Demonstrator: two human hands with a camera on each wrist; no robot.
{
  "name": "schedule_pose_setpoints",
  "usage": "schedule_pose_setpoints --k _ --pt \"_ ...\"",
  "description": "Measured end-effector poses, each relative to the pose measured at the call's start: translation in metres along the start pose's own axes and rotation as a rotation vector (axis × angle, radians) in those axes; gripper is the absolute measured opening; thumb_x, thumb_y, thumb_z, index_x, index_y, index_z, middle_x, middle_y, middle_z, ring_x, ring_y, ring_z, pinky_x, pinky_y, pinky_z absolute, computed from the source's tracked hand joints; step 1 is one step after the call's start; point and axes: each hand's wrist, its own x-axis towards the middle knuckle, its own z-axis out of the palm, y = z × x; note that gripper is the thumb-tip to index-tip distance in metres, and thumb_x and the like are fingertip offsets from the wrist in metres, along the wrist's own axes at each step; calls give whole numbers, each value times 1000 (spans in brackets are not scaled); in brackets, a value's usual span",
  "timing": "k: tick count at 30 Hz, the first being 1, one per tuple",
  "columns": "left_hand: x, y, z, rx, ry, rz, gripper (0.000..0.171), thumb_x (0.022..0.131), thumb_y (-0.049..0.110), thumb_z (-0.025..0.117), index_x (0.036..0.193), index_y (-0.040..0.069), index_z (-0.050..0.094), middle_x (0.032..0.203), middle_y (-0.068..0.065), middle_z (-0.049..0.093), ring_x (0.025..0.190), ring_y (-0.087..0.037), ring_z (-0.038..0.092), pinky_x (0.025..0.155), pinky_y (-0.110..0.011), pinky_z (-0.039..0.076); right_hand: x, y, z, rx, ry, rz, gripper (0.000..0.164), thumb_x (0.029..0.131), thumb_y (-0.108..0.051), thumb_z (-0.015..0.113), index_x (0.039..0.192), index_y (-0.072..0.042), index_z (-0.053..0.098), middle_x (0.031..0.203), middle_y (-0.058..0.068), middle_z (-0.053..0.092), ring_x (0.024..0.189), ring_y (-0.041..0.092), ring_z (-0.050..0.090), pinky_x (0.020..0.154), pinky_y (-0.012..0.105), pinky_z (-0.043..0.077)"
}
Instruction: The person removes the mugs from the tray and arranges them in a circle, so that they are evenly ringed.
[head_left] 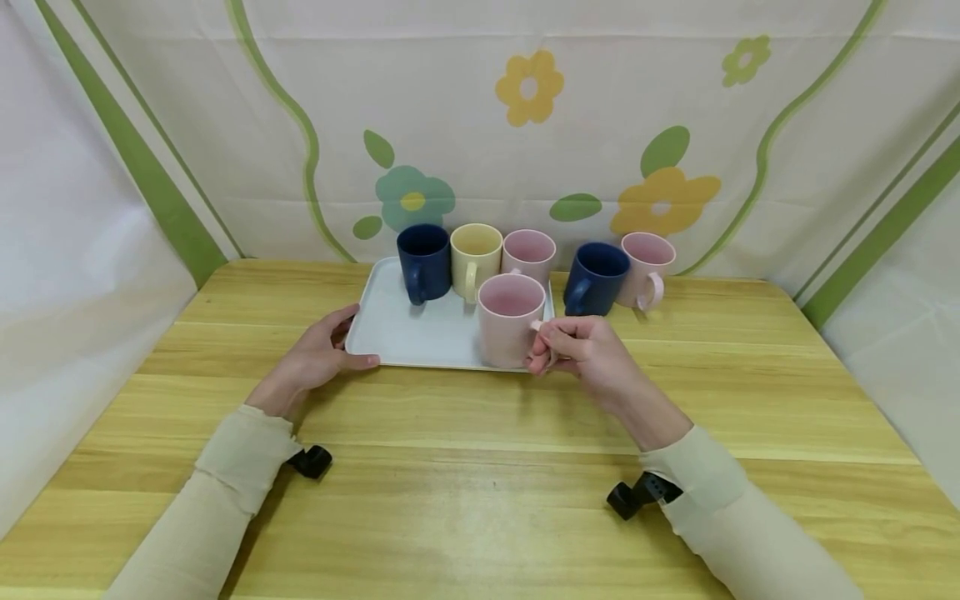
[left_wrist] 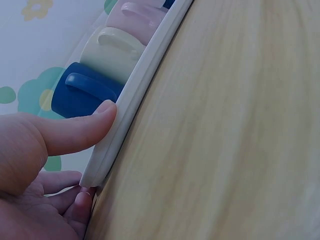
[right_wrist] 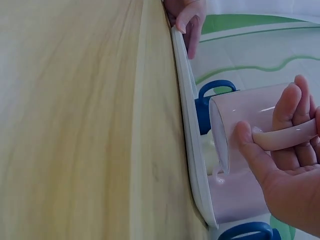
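Note:
My left hand point(head_left: 315, 357) grips the left front corner of a white rectangular tray point(head_left: 427, 340); in the left wrist view the thumb point(left_wrist: 82, 134) lies on its rim and the other fingers reach under the corner. By its handle, my right hand point(head_left: 596, 354) pinches a pink mug point(head_left: 504, 340). This mug is upright over the tray's right front part, and its underside shows in the right wrist view, raised off the tray. Along the tray's back stand a dark blue mug point(head_left: 438, 271), a cream mug point(head_left: 487, 268) and another pink mug point(head_left: 536, 268), partly hidden by the held one.
Right of the tray, a dark blue mug point(head_left: 603, 287) and a pink mug point(head_left: 637, 279) stand close together on the wooden table point(head_left: 465, 492). A white curtain point(head_left: 450, 83) with flowers hangs behind the table. Both sleeves carry a black wrist camera point(head_left: 633, 496).

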Motion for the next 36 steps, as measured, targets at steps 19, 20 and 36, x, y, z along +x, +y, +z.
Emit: schedule_pose_setpoints --k 19,20,36 --pt "-2 3 1 0 4 -1 107 94 18 82 171 5 9 175 -24 22 156 -46 31 128 -60 30 -25 4 -50 91 -36 -153 34 111 -5 51 86 -5 73 81 1 73 85 17 80 88 29 64" --pt "-2 3 1 1 4 -1 107 94 18 82 171 5 8 175 -24 21 157 -46 30 128 -61 30 -26 4 -53 97 -40 -162 34 111 -5 51 85 -5 73 82 1 73 84 17 79 89 30 64" --pt "-2 2 1 -16 5 -10 108 94 19 83 172 7 9 175 -24 23 154 -44 33 127 -59 32 -48 7 -102 186 -115 -261 40 111 5 39 93 2 75 87 5 76 80 13 77 85 28 64"
